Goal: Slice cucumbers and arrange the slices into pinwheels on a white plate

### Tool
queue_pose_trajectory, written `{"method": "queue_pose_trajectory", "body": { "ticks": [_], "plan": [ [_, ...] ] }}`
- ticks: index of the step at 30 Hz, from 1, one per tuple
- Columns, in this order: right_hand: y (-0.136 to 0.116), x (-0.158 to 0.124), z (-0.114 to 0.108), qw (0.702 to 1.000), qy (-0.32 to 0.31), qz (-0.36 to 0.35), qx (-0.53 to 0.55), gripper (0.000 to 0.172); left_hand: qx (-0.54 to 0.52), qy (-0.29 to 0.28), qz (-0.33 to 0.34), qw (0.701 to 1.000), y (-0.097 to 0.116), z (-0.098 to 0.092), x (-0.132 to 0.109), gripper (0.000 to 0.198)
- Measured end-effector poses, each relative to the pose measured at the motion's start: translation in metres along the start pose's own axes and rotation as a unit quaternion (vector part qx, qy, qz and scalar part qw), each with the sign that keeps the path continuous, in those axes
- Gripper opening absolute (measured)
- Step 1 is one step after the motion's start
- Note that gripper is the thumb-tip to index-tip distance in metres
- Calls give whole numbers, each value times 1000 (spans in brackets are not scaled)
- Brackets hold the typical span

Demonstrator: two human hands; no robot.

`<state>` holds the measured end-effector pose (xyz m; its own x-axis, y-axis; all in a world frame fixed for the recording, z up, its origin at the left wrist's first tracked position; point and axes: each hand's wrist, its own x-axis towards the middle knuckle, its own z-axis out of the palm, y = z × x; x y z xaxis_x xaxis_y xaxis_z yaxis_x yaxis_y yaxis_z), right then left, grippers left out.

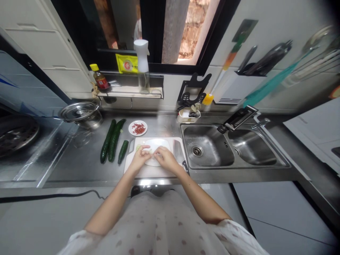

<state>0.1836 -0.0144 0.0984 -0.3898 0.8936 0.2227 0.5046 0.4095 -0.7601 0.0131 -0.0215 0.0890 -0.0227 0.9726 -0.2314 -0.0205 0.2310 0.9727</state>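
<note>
My left hand and my right hand meet over a white plate on a light cutting board. The fingers of both are pinched close together. Something small and pale shows between the fingertips, too small to name. Pale green slices lie on the board just beyond my left hand, partly hidden by it. A knife with a black handle rests along the board's right side. Left of the board lie a short piece of cucumber and two long cucumbers.
Behind the board stands a small plate with red bits on it. A double sink with a black faucet is on the right. A lidded steel pot stands at the left, and a shelf holds bottles under the window.
</note>
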Motion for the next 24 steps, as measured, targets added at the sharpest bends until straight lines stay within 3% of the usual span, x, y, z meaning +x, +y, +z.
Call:
{"method": "queue_pose_trajectory", "body": {
  "ticks": [5,14,24],
  "plan": [
    [13,5,5,999,-7,42,31,12,-7,-59,30,998,-11,1,17,44],
    [62,20,24,983,-71,160,-50,15,141,-64,38,987,-45,12,64,29],
    [85,44,37,942,-121,248,-190,26,394,-40,51,917,-57,24,98,23]
  ]
}}
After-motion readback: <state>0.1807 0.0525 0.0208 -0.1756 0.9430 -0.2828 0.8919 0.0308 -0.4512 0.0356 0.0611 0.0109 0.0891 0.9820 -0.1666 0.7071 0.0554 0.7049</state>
